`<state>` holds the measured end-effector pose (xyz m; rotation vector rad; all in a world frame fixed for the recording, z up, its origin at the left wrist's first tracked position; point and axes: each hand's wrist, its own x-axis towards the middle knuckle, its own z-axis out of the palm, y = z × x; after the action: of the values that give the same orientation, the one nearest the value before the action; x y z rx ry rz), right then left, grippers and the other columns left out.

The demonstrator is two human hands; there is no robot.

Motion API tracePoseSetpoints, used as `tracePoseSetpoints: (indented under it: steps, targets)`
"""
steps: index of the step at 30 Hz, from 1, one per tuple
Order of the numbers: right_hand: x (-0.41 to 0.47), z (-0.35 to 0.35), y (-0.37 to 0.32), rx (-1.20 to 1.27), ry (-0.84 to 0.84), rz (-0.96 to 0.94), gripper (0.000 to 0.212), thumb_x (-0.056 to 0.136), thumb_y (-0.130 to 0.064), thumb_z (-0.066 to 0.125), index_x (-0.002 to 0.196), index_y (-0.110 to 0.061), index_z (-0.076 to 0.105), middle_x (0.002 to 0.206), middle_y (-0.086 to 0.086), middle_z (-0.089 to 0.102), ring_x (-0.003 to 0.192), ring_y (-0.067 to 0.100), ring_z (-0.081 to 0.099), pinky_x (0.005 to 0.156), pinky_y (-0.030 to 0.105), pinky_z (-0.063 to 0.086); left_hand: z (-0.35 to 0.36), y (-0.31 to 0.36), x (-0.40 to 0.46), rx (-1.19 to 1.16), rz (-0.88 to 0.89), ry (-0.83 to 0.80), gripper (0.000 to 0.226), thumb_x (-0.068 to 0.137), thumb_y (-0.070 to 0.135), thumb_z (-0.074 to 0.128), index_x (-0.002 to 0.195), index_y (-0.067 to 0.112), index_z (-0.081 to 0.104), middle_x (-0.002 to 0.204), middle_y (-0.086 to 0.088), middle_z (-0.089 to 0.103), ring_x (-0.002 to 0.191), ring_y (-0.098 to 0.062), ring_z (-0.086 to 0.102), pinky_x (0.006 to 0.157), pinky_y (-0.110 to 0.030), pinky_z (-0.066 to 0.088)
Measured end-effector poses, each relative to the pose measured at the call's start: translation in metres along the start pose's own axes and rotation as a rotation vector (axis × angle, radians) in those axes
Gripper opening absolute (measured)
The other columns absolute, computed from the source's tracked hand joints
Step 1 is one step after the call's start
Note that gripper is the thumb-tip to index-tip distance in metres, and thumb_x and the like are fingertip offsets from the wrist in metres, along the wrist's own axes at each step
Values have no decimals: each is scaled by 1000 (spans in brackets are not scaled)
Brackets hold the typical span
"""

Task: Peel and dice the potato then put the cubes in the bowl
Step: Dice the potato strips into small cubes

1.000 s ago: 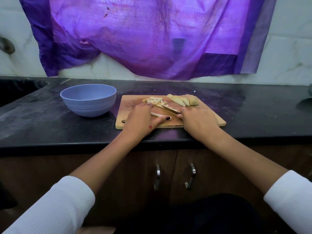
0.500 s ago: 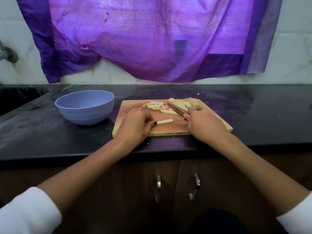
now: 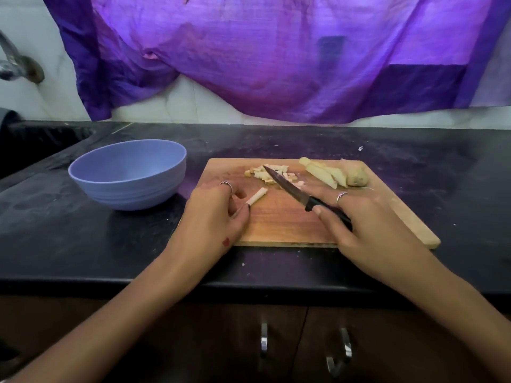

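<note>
A pale, square-edged potato stick (image 3: pixel 256 196) lies on the wooden cutting board (image 3: pixel 279 225), its near end pinched between the thumb and fingers of the left hand (image 3: pixel 213 217). The right hand (image 3: pixel 367 217) is wrapped round the black handle of a small knife (image 3: pixel 293 189), whose thin dark blade slants up and to the left, its tip over a loose heap of potato cubes (image 3: pixel 269 174) at the far side of the board. To the right of that heap lie a few long peeled wedges (image 3: pixel 326 174), smooth and cream-coloured, with a rounder piece of potato (image 3: pixel 357 177) still in its brown skin just beside them. Each hand wears a thin ring.

The board is warm-toned with visible grain and rounded corners. Left of it, near but apart, stands a matte blue bowl (image 3: pixel 130 175) with ridged sides; nothing shows inside it.

All this sits on a black stone counter (image 3: pixel 83 233), dusty and streaked. Behind it a white marble-look wall is partly draped with a crinkled purple cloth (image 3: pixel 276 56). A sink (image 3: pixel 33 145) drops away at far left, and dark wooden cabinet doors with metal handles (image 3: pixel 264 340) hang below.
</note>
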<state>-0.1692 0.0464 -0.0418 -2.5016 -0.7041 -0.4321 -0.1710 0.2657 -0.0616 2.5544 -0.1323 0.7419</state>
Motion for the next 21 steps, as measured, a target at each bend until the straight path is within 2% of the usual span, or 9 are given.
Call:
tracePoseSetpoints:
  steps: [2, 5, 7, 9, 10, 13, 15, 21]
  targets:
    - [4, 0, 0, -10, -31, 12, 32, 96, -33, 48, 125, -39, 59, 73, -9, 65, 67, 7, 56, 62, 23, 44, 0, -1, 0, -15, -9, 6, 10, 86, 24, 63, 91, 17, 66, 77, 5, 58, 75, -10, 56, 73, -35, 50]
    - [13, -1, -3, -51, -108, 34, 27, 95, -33, 49, 117, -36, 65, 72, -10, 64, 62, 9, 55, 62, 22, 41, -1, -2, -3, -32, -12, 20, 9, 85, 26, 64, 88, 18, 66, 79, 8, 58, 76, -7, 55, 73, -32, 50]
    - [17, 0, -2, -94, -145, 46, 26, 95, -36, 48, 112, -34, 68, 82, -4, 68, 72, 12, 59, 67, 22, 45, -2, -5, -6, -36, -13, 28, 11, 86, 29, 66, 92, 20, 66, 82, 10, 58, 78, -6, 55, 74, -29, 50]
    - [20, 2, 1, -125, -153, 69, 30, 95, -39, 47, 104, -25, 72, 97, 6, 69, 87, 22, 61, 81, 39, 49, -4, -8, -9, -17, -14, 55, 14, 86, 32, 66, 94, 20, 66, 86, 10, 57, 82, -8, 55, 76, -30, 50]
    - [21, 4, 3, -137, -147, 74, 32, 94, -40, 47, 102, -21, 72, 99, 8, 68, 90, 25, 61, 82, 44, 49, -4, -9, -10, 3, -15, 75, 15, 86, 31, 66, 96, 20, 67, 88, 9, 56, 84, -10, 55, 75, -29, 48]
    - [25, 6, 1, -131, -139, 95, 32, 93, -40, 48, 113, -27, 69, 104, 3, 70, 92, 27, 61, 83, 49, 50, -6, -10, -11, 25, -44, 111, 13, 87, 29, 66, 94, 18, 69, 89, 8, 51, 85, -10, 51, 71, -23, 40]
    - [25, 6, -2, -108, -138, 82, 37, 91, -41, 48, 126, -38, 60, 105, 5, 70, 95, 27, 60, 86, 49, 49, -6, -11, -11, -8, -68, 92, 13, 86, 30, 66, 89, 17, 70, 91, 7, 53, 86, -11, 53, 73, -25, 44]
    - [23, 7, -8, -153, -137, 43, 39, 91, -41, 49, 130, -47, 53, 109, 3, 68, 97, 29, 61, 84, 46, 51, -5, -11, -10, -33, -99, 97, 15, 84, 30, 69, 83, 15, 70, 90, 5, 52, 78, -10, 53, 68, -21, 39]
